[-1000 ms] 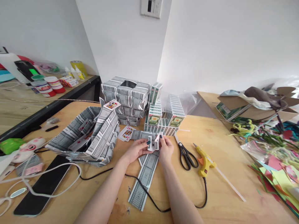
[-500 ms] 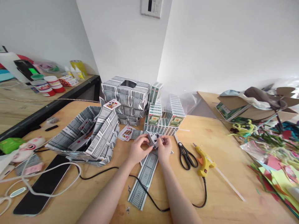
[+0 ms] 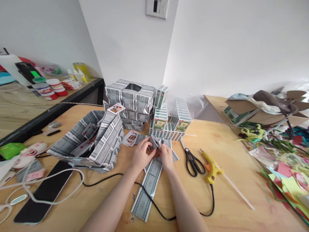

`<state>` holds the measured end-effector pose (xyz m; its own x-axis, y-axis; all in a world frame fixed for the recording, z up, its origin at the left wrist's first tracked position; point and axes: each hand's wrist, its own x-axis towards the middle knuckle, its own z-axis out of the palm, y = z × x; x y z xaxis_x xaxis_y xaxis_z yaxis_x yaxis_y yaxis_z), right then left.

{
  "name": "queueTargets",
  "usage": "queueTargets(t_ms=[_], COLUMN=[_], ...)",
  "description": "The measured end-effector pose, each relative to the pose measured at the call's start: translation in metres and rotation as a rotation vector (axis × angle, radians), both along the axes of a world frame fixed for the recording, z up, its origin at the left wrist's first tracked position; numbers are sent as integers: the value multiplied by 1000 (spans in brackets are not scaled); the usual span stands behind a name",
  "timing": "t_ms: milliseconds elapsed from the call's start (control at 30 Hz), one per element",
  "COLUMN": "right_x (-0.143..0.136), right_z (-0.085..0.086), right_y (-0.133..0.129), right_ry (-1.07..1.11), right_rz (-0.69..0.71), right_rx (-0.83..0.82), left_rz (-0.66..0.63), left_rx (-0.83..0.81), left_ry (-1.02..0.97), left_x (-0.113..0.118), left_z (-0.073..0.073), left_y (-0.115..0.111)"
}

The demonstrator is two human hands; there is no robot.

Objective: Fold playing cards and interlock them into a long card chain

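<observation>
Between my two hands is a playing card [image 3: 155, 141], bent or folded, its patterned back partly showing. My left hand [image 3: 142, 154] grips its left side with thumb and fingers closed. On the other side my right hand [image 3: 166, 154] pinches the card's right edge. Beneath the hands lies a long strip of joined playing cards [image 3: 147, 193], grey backs up, crossed by a black cord. Other cards lie under and beside the fingers. A few face-up cards [image 3: 130, 138] rest just left of my left hand.
Black-handled scissors [image 3: 192, 161] and a yellow glue gun [image 3: 212, 169] lie to the right. At left stands an open card-covered box [image 3: 106, 141]; behind it, a card-covered box with a slot [image 3: 131, 95]. Stacked card packs [image 3: 182, 112] stand at the back. A phone [image 3: 43, 193] lies front left.
The card in my hands has turned from its face showing to its back partly showing, and is now bent. Both hands have shifted slightly left.
</observation>
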<state>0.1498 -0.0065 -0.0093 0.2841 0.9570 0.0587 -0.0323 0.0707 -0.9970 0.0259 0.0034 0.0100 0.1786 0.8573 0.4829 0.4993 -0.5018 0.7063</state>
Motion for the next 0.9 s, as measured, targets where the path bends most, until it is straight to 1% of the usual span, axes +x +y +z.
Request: queueTargets(t_ms=[133,267,467,633,733,900], right_x=[2,0,-2,1,2,2], right_z=[12,18,8,1,3,7], right_y=[-3,-4,-2,1,0,-2], right_ry=[-18,31,22,48,-4,-70], right_rz=[101,115,-46,-131,-101,-7], right_rx=[46,52,17,-4,3,77], left_rz=[12,22,26,61,39,-6], left_rx=[30,52,89,147,148,135], left_ry=[33,48,85,120,164,203], left_x=[0,0,1,2,3,4], left_z=[2,2,1,5,7,6], left_y=[0,-1,-2,-3,-4,-5])
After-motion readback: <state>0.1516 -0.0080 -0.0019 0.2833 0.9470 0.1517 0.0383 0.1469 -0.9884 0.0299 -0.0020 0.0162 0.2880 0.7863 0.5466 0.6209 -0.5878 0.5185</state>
